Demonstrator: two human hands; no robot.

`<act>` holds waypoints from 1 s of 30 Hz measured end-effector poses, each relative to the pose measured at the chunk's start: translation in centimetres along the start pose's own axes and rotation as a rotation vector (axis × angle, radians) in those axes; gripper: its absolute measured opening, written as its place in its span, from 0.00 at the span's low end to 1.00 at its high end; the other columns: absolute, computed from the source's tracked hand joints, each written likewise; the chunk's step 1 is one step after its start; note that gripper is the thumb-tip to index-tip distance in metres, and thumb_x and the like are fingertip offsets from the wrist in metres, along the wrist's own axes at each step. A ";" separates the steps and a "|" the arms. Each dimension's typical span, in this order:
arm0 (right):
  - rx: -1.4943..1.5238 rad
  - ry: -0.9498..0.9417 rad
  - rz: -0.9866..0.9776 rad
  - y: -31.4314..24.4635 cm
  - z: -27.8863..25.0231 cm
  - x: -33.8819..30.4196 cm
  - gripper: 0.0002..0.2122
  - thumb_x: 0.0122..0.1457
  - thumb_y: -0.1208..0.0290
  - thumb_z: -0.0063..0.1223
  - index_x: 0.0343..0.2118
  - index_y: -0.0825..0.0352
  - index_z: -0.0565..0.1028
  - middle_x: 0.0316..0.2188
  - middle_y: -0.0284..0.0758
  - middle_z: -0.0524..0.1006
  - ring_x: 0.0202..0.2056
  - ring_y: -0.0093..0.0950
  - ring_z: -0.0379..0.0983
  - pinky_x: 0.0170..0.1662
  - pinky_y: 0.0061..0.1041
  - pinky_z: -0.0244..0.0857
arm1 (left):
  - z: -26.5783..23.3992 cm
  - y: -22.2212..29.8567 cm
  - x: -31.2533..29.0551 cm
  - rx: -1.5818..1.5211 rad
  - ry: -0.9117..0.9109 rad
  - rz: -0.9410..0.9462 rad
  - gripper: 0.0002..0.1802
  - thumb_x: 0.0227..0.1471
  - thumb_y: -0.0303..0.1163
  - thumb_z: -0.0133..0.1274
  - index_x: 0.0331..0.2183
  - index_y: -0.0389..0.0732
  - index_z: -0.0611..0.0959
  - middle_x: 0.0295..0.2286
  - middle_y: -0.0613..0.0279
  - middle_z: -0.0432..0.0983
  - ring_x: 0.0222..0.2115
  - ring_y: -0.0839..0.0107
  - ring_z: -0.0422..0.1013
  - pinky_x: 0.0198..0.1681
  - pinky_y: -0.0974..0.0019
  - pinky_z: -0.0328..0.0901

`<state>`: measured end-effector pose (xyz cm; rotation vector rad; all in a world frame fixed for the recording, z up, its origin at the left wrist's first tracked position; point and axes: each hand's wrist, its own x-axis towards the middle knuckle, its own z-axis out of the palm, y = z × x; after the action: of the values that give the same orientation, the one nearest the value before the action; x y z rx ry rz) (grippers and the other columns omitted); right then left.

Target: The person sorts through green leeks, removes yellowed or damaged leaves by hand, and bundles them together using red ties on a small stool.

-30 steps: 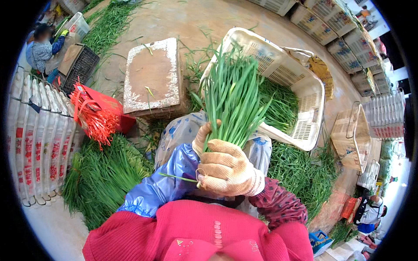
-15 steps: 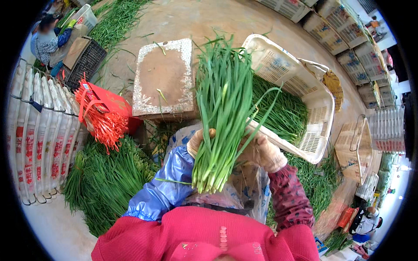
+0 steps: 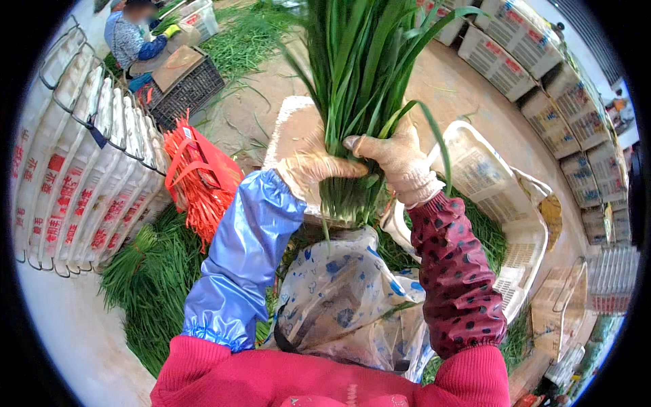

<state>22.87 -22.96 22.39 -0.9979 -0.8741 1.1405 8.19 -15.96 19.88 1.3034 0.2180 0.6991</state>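
A thick bunch of garlic chives [image 3: 359, 74] stands upright in front of me, its leaves reaching past the top edge of the picture. My left hand [image 3: 317, 169], in a cream glove, is closed round it from the left, thumb across the stalks. From the right, my right hand [image 3: 399, 159], gloved too, grips the same bunch a little higher. The cut stalk ends are at or just over the near edge of a low box-like stand [image 3: 286, 129] with a patterned white rim. Whether they touch it I cannot tell.
A white plastic crate [image 3: 525, 230] with chives stands at right. Red ties [image 3: 188, 183] spill from a red bag at left, beside stacked white crates [image 3: 74, 183]. More chives [image 3: 146, 271] lie below. Another person [image 3: 129, 41] sits at far left; crates line the far right.
The bunch has moved up and away from my lap, over the stand, and now stands upright. Both hands have gone forward with it and closed round its lower part. The view has shifted.
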 end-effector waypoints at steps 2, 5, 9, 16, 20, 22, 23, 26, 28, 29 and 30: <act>0.029 -0.096 -0.085 1.6 1.3 1.9 0.41 0.39 0.85 0.65 0.59 0.64 0.57 0.46 0.37 0.73 0.42 0.27 0.72 0.44 0.26 0.69 | -5.1 -2.4 1.3 0.095 -0.011 0.014 0.32 0.38 0.17 0.64 0.48 0.38 0.74 0.41 0.60 0.77 0.42 0.65 0.73 0.42 0.60 0.72; -0.544 -0.221 0.153 2.6 0.2 4.2 0.35 0.37 0.74 0.69 0.54 0.64 0.67 0.45 0.40 0.74 0.45 0.27 0.71 0.45 0.29 0.68 | -7.9 -4.6 1.5 -0.770 0.077 -0.197 0.17 0.54 0.37 0.52 0.44 0.39 0.77 0.39 0.55 0.77 0.39 0.60 0.74 0.36 0.54 0.74; -1.136 -0.298 0.125 2.7 0.5 5.0 0.18 0.54 0.65 0.54 0.47 0.65 0.72 0.44 0.38 0.74 0.40 0.35 0.72 0.45 0.32 0.67 | -8.3 -5.2 -0.6 -0.818 0.353 -0.266 0.25 0.56 0.49 0.48 0.49 0.40 0.75 0.45 0.54 0.75 0.42 0.57 0.73 0.44 0.44 0.69; -1.118 -0.343 0.017 8.1 -2.9 8.8 0.13 0.56 0.65 0.55 0.43 0.65 0.76 0.37 0.37 0.77 0.38 0.30 0.74 0.44 0.28 0.67 | -8.9 -4.9 0.5 -0.469 0.056 -0.159 0.24 0.57 0.43 0.49 0.51 0.38 0.73 0.49 0.47 0.70 0.48 0.50 0.68 0.48 0.38 0.66; -0.835 -0.050 -0.276 10.8 -2.5 8.6 0.12 0.53 0.66 0.58 0.39 0.65 0.78 0.34 0.37 0.79 0.37 0.33 0.75 0.43 0.31 0.67 | -6.6 -5.0 1.1 -0.433 0.250 -0.242 0.28 0.56 0.46 0.50 0.54 0.42 0.70 0.52 0.52 0.68 0.49 0.55 0.66 0.51 0.45 0.64; -1.061 -0.053 -0.608 8.3 2.3 8.2 0.11 0.51 0.67 0.59 0.36 0.64 0.78 0.31 0.36 0.80 0.33 0.35 0.76 0.37 0.30 0.69 | -8.9 -5.5 0.3 -0.073 0.345 -0.123 0.36 0.45 0.39 0.61 0.53 0.37 0.68 0.46 0.47 0.71 0.47 0.56 0.68 0.53 0.54 0.63; -0.936 -0.012 -0.578 6.2 4.0 8.1 0.09 0.50 0.65 0.60 0.31 0.65 0.80 0.28 0.41 0.79 0.31 0.39 0.76 0.36 0.31 0.69 | -9.7 -5.9 0.3 0.098 0.394 -0.074 0.41 0.40 0.36 0.67 0.53 0.34 0.67 0.43 0.44 0.73 0.46 0.57 0.68 0.53 0.58 0.63; -0.714 -0.080 -0.365 4.8 2.0 9.6 0.11 0.54 0.64 0.57 0.36 0.64 0.79 0.30 0.35 0.80 0.33 0.31 0.75 0.37 0.29 0.68 | -7.2 -4.2 -4.1 0.885 0.685 0.155 0.66 0.27 0.37 0.74 0.61 0.34 0.51 0.57 0.44 0.56 0.58 0.53 0.55 0.62 0.62 0.51; -0.915 -0.188 -0.608 5.7 2.7 9.2 0.11 0.57 0.66 0.52 0.40 0.65 0.77 0.34 0.34 0.79 0.36 0.29 0.74 0.42 0.30 0.66 | -5.9 -3.8 -8.9 0.848 0.764 0.253 0.66 0.26 0.35 0.74 0.62 0.36 0.51 0.58 0.45 0.56 0.59 0.54 0.56 0.62 0.60 0.51; -1.140 -0.187 -0.685 6.8 2.0 8.9 0.12 0.58 0.67 0.50 0.42 0.66 0.76 0.37 0.33 0.78 0.38 0.28 0.73 0.44 0.30 0.65 | -4.6 -4.5 -10.2 0.845 0.725 0.177 0.64 0.29 0.31 0.73 0.62 0.36 0.50 0.59 0.49 0.55 0.59 0.57 0.55 0.62 0.60 0.50; -1.196 -0.185 -0.518 7.8 2.5 8.6 0.13 0.57 0.68 0.51 0.43 0.66 0.76 0.40 0.35 0.77 0.41 0.31 0.72 0.47 0.32 0.64 | -3.7 -4.8 -12.0 0.864 0.705 0.100 0.63 0.31 0.26 0.71 0.63 0.37 0.49 0.60 0.52 0.54 0.60 0.60 0.54 0.62 0.60 0.50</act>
<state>19.95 -13.19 16.28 -1.4678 -1.9204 0.1707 -1.38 -20.45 11.62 1.8335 1.1290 1.2073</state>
